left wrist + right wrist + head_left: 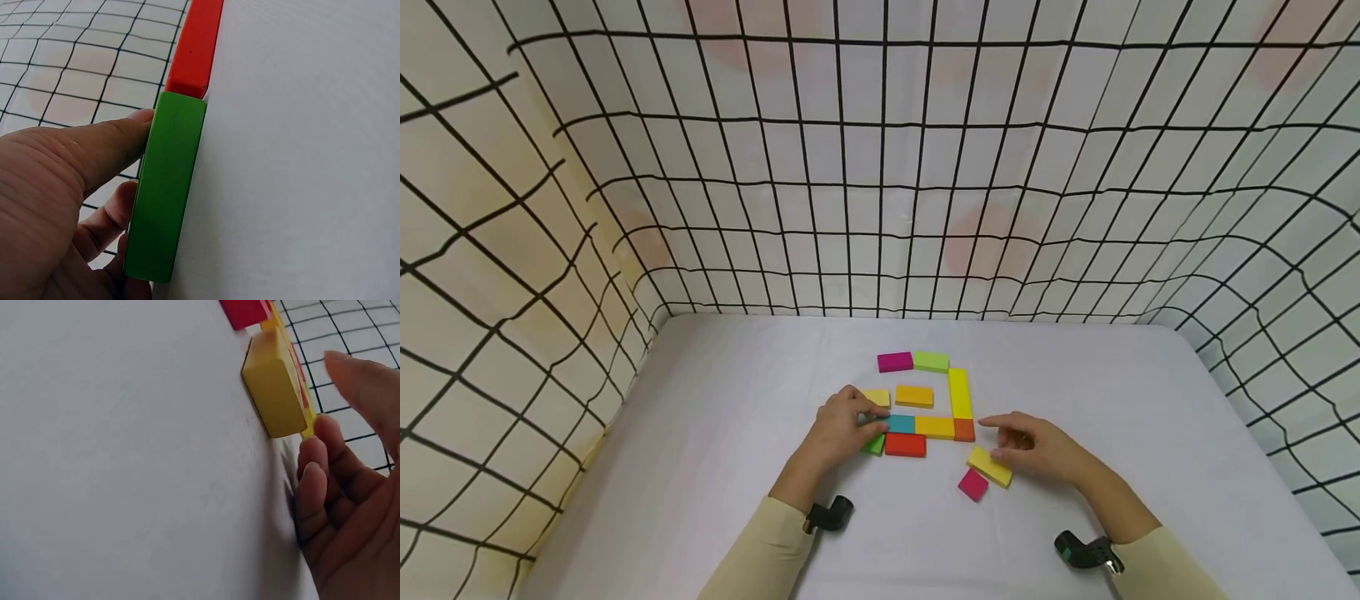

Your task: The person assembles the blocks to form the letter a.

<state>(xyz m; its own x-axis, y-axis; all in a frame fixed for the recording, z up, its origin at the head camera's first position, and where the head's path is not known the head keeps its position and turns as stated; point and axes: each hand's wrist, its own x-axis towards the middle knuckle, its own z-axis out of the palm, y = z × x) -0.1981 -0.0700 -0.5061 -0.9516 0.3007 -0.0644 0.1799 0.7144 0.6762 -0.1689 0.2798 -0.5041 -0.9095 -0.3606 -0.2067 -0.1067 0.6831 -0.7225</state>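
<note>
My left hand [838, 429] is at the left end of a row of flat blocks, its thumb and forefinger at either side of the blue block [901, 424]. Under that hand lies a green block [165, 187], its end against the red block [195, 50]; the thumb shows behind it in the left wrist view. My right hand [1037, 447] hovers with loosely bent fingers and nothing between them, thumb close over a slanted yellow block [989, 467]. Beside that block lies a small crimson block [973, 485]. In the right wrist view, the yellow block [274, 387] stands apart from the fingertips.
An amber block [934, 427] and orange block [964, 430] continue the row. A long yellow block [960, 393] runs back from it towards lime [931, 362] and magenta [895, 362] blocks. Another amber block [914, 396] lies inside. Black netting [880, 183] surrounds the white table [737, 367].
</note>
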